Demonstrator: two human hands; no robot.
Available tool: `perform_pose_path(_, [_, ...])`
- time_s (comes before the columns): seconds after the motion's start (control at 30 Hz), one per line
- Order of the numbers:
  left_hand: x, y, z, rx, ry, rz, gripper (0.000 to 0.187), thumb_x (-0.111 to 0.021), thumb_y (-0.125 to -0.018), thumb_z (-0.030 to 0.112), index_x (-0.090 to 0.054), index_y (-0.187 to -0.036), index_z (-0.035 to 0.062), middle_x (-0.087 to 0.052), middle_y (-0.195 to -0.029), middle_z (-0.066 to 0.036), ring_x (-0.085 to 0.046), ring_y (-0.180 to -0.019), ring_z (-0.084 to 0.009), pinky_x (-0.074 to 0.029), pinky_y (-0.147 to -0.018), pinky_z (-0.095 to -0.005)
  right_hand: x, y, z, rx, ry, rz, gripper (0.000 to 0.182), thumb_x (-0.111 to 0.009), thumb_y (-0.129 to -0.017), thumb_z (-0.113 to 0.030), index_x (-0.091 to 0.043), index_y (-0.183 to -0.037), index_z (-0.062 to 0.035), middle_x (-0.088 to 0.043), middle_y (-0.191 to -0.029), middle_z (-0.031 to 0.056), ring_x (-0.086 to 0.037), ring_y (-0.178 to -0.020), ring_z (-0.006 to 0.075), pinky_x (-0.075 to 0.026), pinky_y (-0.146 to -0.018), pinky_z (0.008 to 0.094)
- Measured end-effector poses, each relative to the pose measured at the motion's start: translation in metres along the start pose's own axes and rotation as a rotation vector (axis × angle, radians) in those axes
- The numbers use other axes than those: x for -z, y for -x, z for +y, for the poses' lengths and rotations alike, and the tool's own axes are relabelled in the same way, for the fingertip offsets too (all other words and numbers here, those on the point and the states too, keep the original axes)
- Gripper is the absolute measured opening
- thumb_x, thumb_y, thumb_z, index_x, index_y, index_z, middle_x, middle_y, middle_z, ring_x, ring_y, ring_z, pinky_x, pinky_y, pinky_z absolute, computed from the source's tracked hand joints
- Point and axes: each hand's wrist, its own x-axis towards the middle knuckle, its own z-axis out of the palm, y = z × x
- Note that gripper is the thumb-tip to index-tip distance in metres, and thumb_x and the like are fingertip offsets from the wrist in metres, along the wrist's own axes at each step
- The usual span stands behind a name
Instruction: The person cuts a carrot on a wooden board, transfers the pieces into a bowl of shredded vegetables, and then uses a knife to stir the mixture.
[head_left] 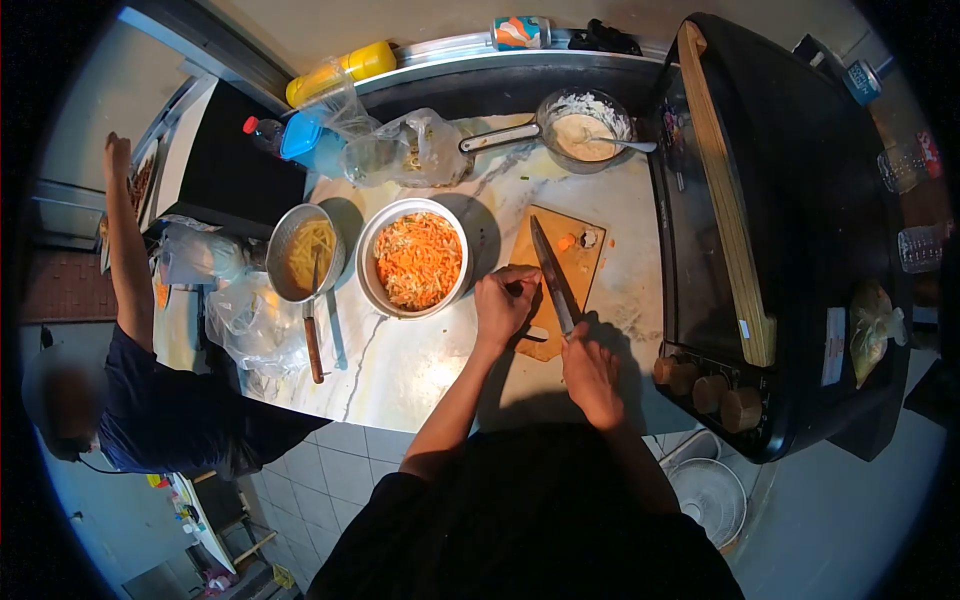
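Observation:
My right hand (pixel 592 377) is wrapped round the handle of a long kitchen knife (pixel 549 262), whose blade points away from me over a wooden cutting board (pixel 580 290). Just left of the blade, my left hand (pixel 504 308) is closed at the board's edge, with its fingertips pinched together. Whatever they hold is too small to make out. Beyond the blade lie a small orange piece (pixel 567 242), apparently carrot, and a pale, dark-edged scrap (pixel 589 239). To the left stands a white bowl (pixel 363 262) of shredded orange and pale vegetables.
A saucepan (pixel 283 290) holds yellow strips. Behind the board, a pan (pixel 545 128) contains pale batter and a spoon. Plastic bags (pixel 405 150) lie at the back. A black oven (pixel 740 230) borders the right side. Another person (pixel 170 400) stands at the left, one arm raised.

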Motion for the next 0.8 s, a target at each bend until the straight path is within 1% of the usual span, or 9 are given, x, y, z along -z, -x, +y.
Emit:
perform_pose_path(0.07, [-0.002,-0.001,0.0,-0.027,0.011,0.038,0.012,-0.07,-0.076,0.006,-0.073,-0.087,0.0027,-0.07,-0.077,-0.014,-0.067,-0.065,-0.0218,-0.051,-0.063,-0.0287,-0.004,-0.002,0.003,-0.056,-0.067,-0.099,0.047,-0.044,-0.097,-0.029,-0.038,-0.129,0.0047,-0.062,-0.093,0.0228,-0.059,-0.09,0.0398,-0.043,-0.08,0.0519])
perform_pose_path(0.1, [-0.002,-0.001,-0.001,-0.028,0.014,0.033,0.012,-0.07,-0.076,0.006,-0.073,-0.087,0.0027,-0.07,-0.077,-0.014,-0.067,-0.065,-0.0218,-0.051,-0.063,-0.0287,-0.008,-0.001,0.004,-0.061,-0.066,-0.098,0.047,-0.044,-0.097,-0.029,-0.038,-0.129,0.0047,-0.062,-0.093,0.0228,-0.059,-0.09,0.0398,-0.043,-0.08,0.0519])
perform_pose_path(0.17, [-0.003,-0.001,-0.002,-0.018,0.031,0.034,0.011,-0.07,-0.076,0.006,-0.073,-0.087,0.003,-0.07,-0.08,-0.014,-0.068,-0.066,-0.0223,-0.051,-0.064,-0.0288,-0.017,0.0,0.002,0.054,0.077,0.106,0.015,-0.047,-0.094,-0.013,-0.046,-0.097,0.0012,-0.066,-0.078,0.0228,-0.067,-0.078,0.0387,-0.052,-0.068,0.0475])
perform_pose_path(0.3, [-0.004,0.0,-0.003,-0.025,0.06,0.053,0.012,-0.069,-0.077,0.006,-0.073,-0.087,0.0029,-0.07,-0.082,-0.014,-0.068,-0.067,-0.023,-0.051,-0.064,-0.029,-0.031,-0.002,0.001,0.051,0.091,0.146,0.011,-0.048,-0.092,-0.01,-0.045,-0.096,0.0008,-0.066,-0.073,0.0209,-0.067,-0.074,0.0379,-0.053,-0.066,0.0467])
perform_pose_path(0.4, [-0.001,0.002,0.004,0.032,0.042,0.033,0.012,-0.069,-0.077,0.006,-0.073,-0.087,0.0027,-0.07,-0.082,-0.014,-0.068,-0.067,-0.0234,-0.051,-0.065,-0.0289,-0.028,-0.004,0.0,0.01,0.091,0.089,0.01,-0.048,-0.092,-0.009,-0.044,-0.095,0.0,-0.067,-0.073,0.0201,-0.068,-0.071,0.0379,-0.054,-0.063,0.0456])
perform_pose_path(0.5, [-0.003,0.0,-0.004,-0.052,0.039,0.063,0.012,-0.07,-0.077,0.007,-0.073,-0.087,0.0022,-0.07,-0.081,-0.014,-0.068,-0.067,-0.0234,-0.051,-0.065,-0.0289,-0.021,-0.005,0.004,0.021,0.059,0.057,0.014,-0.047,-0.093,-0.012,-0.044,-0.097,0.0002,-0.066,-0.075,0.0223,-0.067,-0.075,0.0392,-0.052,-0.066,0.0487])
perform_pose_path(0.57, [-0.001,-0.001,0.0,-0.032,0.014,0.046,0.012,-0.07,-0.077,0.008,-0.073,-0.086,0.0019,-0.07,-0.079,-0.014,-0.068,-0.067,-0.0232,-0.051,-0.065,-0.0294,-0.018,-0.007,0.008,-0.076,-0.055,-0.081,0.035,-0.045,-0.097,-0.026,-0.043,-0.114,0.0036,-0.065,-0.082,0.0231,-0.062,-0.081,0.0425,-0.045,-0.074,0.0544])
perform_pose_path(0.67, [0.0,-0.002,0.002,-0.018,0.008,0.027,0.012,-0.071,-0.077,0.009,-0.073,-0.086,0.0021,-0.069,-0.078,-0.014,-0.068,-0.067,-0.0231,-0.051,-0.065,-0.0299,-0.014,-0.005,0.013,-0.111,-0.062,-0.103,0.042,-0.045,-0.097,-0.03,-0.043,-0.122,0.0033,-0.064,-0.085,0.0256,-0.06,-0.085,0.0459,-0.043,-0.077,0.0555])
perform_pose_path(0.8, [-0.001,-0.001,-0.004,-0.054,-0.027,0.028,0.012,-0.07,-0.078,0.008,-0.072,-0.088,0.0024,-0.069,-0.077,-0.014,-0.068,-0.066,-0.0227,-0.051,-0.064,-0.0299,-0.007,0.001,0.018,-0.001,-0.015,0.036,0.037,-0.041,-0.098,-0.03,-0.043,-0.115,0.0022,-0.065,-0.082,0.0257,-0.062,-0.081,0.0452,-0.046,-0.071,0.0544])
